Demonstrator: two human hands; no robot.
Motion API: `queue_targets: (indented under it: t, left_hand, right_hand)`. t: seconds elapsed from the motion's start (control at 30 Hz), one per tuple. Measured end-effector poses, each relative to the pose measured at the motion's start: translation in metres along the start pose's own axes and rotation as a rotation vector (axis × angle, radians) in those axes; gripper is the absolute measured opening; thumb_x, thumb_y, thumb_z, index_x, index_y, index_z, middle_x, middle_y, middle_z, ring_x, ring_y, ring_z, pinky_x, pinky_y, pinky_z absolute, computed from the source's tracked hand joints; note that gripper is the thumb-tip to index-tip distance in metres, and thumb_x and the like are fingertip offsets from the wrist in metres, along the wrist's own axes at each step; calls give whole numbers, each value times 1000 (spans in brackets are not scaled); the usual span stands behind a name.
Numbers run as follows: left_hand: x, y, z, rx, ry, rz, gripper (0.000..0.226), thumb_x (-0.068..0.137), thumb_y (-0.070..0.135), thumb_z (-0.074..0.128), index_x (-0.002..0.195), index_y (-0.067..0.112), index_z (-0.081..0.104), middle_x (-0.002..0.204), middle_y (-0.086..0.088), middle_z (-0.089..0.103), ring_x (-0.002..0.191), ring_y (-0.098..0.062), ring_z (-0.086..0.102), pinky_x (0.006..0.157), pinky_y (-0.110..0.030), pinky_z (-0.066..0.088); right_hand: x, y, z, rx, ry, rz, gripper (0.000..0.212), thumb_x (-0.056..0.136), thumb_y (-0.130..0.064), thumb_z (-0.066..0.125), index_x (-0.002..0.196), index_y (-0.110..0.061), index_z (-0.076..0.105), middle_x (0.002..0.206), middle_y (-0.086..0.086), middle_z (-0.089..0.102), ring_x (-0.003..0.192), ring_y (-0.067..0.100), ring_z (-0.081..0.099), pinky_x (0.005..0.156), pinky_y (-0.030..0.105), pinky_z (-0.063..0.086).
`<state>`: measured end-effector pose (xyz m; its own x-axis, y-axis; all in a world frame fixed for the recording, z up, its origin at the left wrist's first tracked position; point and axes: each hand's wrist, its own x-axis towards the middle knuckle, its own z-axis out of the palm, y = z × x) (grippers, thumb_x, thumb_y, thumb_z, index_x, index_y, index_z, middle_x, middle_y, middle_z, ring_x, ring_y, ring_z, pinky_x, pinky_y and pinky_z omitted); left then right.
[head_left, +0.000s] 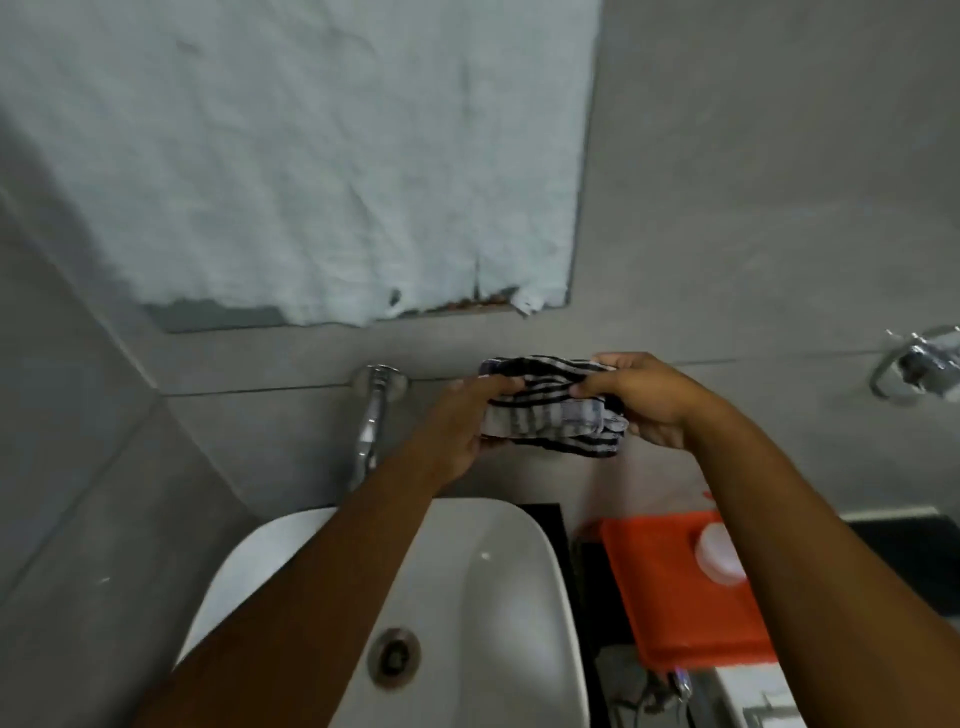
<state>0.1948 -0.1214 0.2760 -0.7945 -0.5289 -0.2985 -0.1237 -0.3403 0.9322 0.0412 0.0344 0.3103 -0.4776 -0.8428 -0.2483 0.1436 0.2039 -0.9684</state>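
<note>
Gripping the cloth (553, 421) at both ends, we have our left hand (462, 423) curled round its left side and our right hand (647, 405) pinching its right side, fingers bent over the top edge. Both hands are closed on the fabric, and nothing else is in them. The cloth is a striped piece, dark and pale, bunched into a loose wad between our hands. We hold it up in the air in front of the grey wall (753, 208), above the far rim of the basin (519, 582) and just right of the tap (370, 421), without touching it.

We judge the cloth to be light and soft. It has no stiffness of its own, so any part we let go of will droop and unfold. It should not slip much on dry skin, and it cannot break. The best places to hold it are the gathered folds near each end, where several layers can be pinched together. Holding a single layer would let the rest spill down toward the basin. We cannot tell whether it is wet.

The basin is white, and its drain (393, 657) is near our left forearm. To the right, on the dark bench (893, 540), sits an orange tray (675, 613) with a white round lid (719, 561) on it. Higher up, pale paper (311, 156) covers most of the mirror (208, 317), and a chrome ring (909, 371) is fixed to the wall at the far right.
</note>
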Motion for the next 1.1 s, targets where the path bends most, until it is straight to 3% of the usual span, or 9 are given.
queue_targets:
  t: [0.17, 0.27, 0.37, 0.53, 0.7, 0.83, 0.97, 1.03, 1.1]
  left_hand:
    - [-49, 52, -81, 194, 262, 189, 16, 69, 21, 85, 58, 23, 74, 59, 0, 70, 53, -14, 66, 50, -24, 52]
    - [-60, 57, -121, 360, 450, 276, 38, 74, 21, 85, 40, 26, 66, 39, 11, 57, 39, -7, 53, 41, -18, 44]
    - [-58, 59, -148, 464, 614, 296, 31, 75, 26, 84, 57, 16, 61, 57, -2, 60, 57, -20, 56, 56, -27, 46]
    - [-51, 44, -151, 981, 894, 275, 44, 80, 41, 73, 105, 9, 57, 108, -11, 58, 99, -30, 58, 78, -39, 54]
    - [-31, 30, -128, 923, 701, 217, 49, 83, 54, 64, 99, 8, 73, 92, -10, 74, 84, -28, 71, 68, -35, 57]
    - [-13, 32, -127, 347, 573, 7, 48, 76, 39, 78, 104, -1, 73, 85, -11, 73, 75, -26, 72, 62, -33, 60]
    - [-14, 28, -141, -194, 244, -257, 33, 90, 31, 67, 99, 1, 76, 82, -11, 78, 66, -23, 74, 59, -33, 62]
    - [-9, 26, -139, -125, 264, -218, 29, 87, 28, 69, 93, 1, 75, 73, -10, 78, 61, -23, 74, 56, -33, 62]
    - [-1, 24, -123, 340, 504, -68, 39, 77, 28, 74, 105, 2, 68, 83, -12, 77, 72, -26, 75, 67, -40, 64]
  right_hand:
    - [17, -28, 83, 51, -135, 6, 33, 79, 13, 65, 111, 5, 68, 96, 22, 75, 77, 27, 73, 73, 36, 64]
    - [33, -30, 131, -19, 31, -39, 34, 78, 16, 65, 111, 8, 67, 99, 27, 73, 75, 29, 71, 75, 39, 63]
    - [55, -28, 169, -29, 197, -68, 23, 74, 12, 72, 96, 5, 71, 100, 29, 73, 82, 34, 71, 86, 51, 59]
    - [88, -5, 195, -137, 398, -58, 20, 70, -1, 81, 73, -15, 67, 88, 16, 75, 82, 30, 73, 81, 46, 62]
    - [92, 12, 195, -182, 419, -238, 18, 76, -14, 77, 92, -16, 68, 90, 7, 74, 85, 22, 72, 83, 40, 61]
    - [81, 26, 160, -968, 631, -880, 22, 88, -21, 59, 109, -22, 63, 124, 4, 59, 118, 20, 50, 98, 36, 45]
    - [91, 49, 127, -1421, 570, -1028, 50, 91, -16, 54, 140, -10, 47, 154, 18, 38, 145, 35, 27, 119, 52, 23]
    - [103, 59, 117, -1527, 555, -1032, 63, 90, -23, 57, 148, -8, 36, 159, 18, 29, 148, 34, 18, 121, 52, 16]
    - [114, 66, 115, -1570, 585, -1042, 71, 89, -30, 58, 150, -8, 29, 160, 18, 22, 150, 35, 11, 122, 52, 9]
